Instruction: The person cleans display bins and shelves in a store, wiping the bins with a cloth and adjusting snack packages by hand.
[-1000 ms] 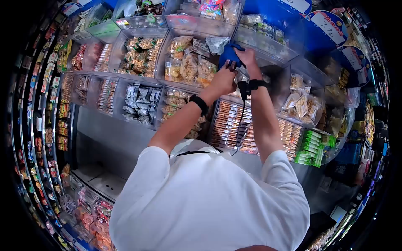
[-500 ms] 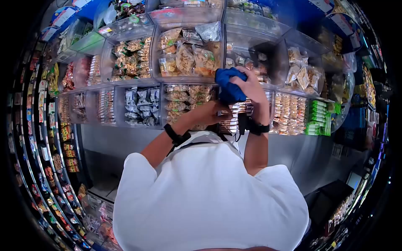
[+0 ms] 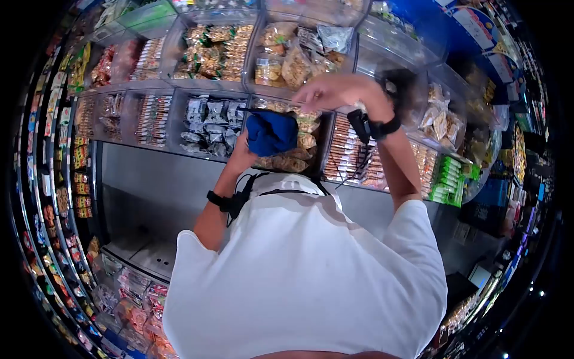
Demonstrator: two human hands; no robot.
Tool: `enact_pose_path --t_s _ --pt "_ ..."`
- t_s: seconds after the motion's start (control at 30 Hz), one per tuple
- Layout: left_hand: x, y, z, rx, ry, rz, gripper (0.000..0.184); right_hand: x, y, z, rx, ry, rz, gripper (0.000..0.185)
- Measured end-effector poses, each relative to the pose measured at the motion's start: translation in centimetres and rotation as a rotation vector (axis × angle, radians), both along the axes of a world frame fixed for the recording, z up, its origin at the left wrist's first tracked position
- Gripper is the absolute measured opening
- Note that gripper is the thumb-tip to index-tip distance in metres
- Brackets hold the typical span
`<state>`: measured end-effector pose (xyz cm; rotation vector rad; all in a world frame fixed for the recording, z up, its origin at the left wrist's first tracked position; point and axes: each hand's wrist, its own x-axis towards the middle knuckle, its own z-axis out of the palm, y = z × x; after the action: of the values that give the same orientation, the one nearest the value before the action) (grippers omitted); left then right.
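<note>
A crumpled dark blue cloth (image 3: pixel 272 133) is in my left hand (image 3: pixel 242 152), over the front bin of bagged snacks (image 3: pixel 306 140). Its fingers are mostly hidden behind the cloth. My right hand (image 3: pixel 335 93) is blurred, raised above the divider near the bin of larger snack bags (image 3: pixel 296 64), with its fingers apart and nothing seen in them. Black bands are around both wrists, and a small black device (image 3: pixel 360 124) hangs at the right one. Silver-grey packets (image 3: pixel 212 122) lie just left of the cloth.
Clear-walled bins hold wrapped sticks (image 3: pixel 342 149), green packets (image 3: pixel 448 179) and nut-like packs (image 3: pixel 218 51). Blue price signs (image 3: pixel 475 27) stand at the upper right. Curved shelves of packaged goods (image 3: pixel 63 197) line the left side. A grey counter front (image 3: pixel 161 179) runs below the bins.
The blue cloth has moved left, from my right hand to my left hand. My right hand has let go of it and risen. The view has shifted slightly.
</note>
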<state>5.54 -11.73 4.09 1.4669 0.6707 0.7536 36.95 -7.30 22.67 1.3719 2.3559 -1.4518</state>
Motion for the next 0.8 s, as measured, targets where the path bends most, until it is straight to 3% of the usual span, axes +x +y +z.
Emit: enact_pose_path --t_s 0.07,0.13,0.2,0.27,0.3,0.4,0.47,0.5,0.53,0.6,0.63,0.73,0.8 --pt "-1.1 -0.6 0.5 -0.123 0.080 0.205 0.044 2.3 3.8 0.4 0.232 0.063 -0.364 0.051" --pt "-2.8 -0.7 -1.3 -0.206 0.021 0.361 0.037 6.9 8.2 -3.2 0.896 -0.313 -0.527 0.054" --pt "-4.7 -0.5 -1.9 -0.474 -0.002 0.760 0.027 11.5 11.5 -7.9 0.973 -0.325 -0.513 0.070" --pt "-6.5 -0.1 -2.0 -0.542 -0.166 0.815 0.019 9.0 10.0 -6.0 0.650 -0.780 -0.598 0.085" --pt "-8.5 0.3 -5.1 -0.588 -0.316 0.755 0.014 9.0 9.8 -6.7 0.553 -0.804 -0.651 0.096" --pt "-8.7 0.8 -3.1 -0.804 -0.573 0.769 0.009 8.6 9.2 -7.4 0.600 -0.965 -0.628 0.095" --pt "-8.2 1.0 -2.0 -0.813 -0.602 0.751 0.014 8.6 8.7 -7.9 0.667 -1.032 -0.590 0.085" --pt "-7.8 1.2 -1.5 -0.822 -0.626 0.732 0.020 7.6 7.9 -6.9 0.703 -1.034 -0.597 0.071" --pt "-7.8 1.3 -1.7 -0.824 -0.619 0.725 0.020 7.6 7.7 -7.3 0.696 -1.036 -0.605 0.071" --pt "-7.5 1.9 -2.2 -0.798 -0.577 0.703 0.036 8.0 7.5 -8.5 0.802 -0.937 -0.607 0.060" --pt "-6.9 2.1 -0.2 -0.806 -0.526 0.668 0.051 7.8 7.0 -8.6 0.812 -0.866 -0.644 0.052" --pt "-4.6 1.5 6.1 -0.697 -0.396 0.428 0.063 6.6 4.1 -8.3 1.130 -0.536 -0.822 0.047" --pt "-3.8 2.2 6.2 -0.724 -0.373 0.334 0.067 4.8 1.8 -7.3 1.247 -0.458 -0.855 0.048"
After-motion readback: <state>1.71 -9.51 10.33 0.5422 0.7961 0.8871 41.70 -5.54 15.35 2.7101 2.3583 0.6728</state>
